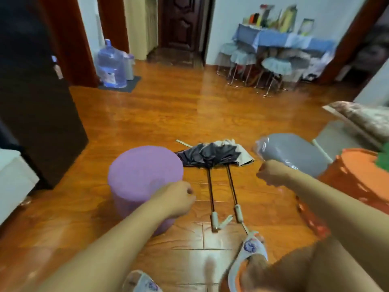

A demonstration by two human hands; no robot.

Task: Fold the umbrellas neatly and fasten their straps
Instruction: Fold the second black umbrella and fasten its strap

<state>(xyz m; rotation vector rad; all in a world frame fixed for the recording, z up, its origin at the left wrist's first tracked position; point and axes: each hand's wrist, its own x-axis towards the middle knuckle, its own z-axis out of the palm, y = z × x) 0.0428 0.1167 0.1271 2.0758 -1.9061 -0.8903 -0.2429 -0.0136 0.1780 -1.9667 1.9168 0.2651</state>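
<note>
Single head-worn wide-angle view, forward and down over the wooden floor (168, 114), fairly near.

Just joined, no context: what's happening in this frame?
A person stands over two umbrellas lying side by side on the wooden floor, shafts extended, canopies loose and unstrapped. Both the left hand and the right hand are curled into fists above them and hold nothing. A purple stool stands to the left.

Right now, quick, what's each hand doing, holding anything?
Left hand: fingers curled into a fist, nothing held.
Right hand: fingers curled into a fist, nothing held.
</note>
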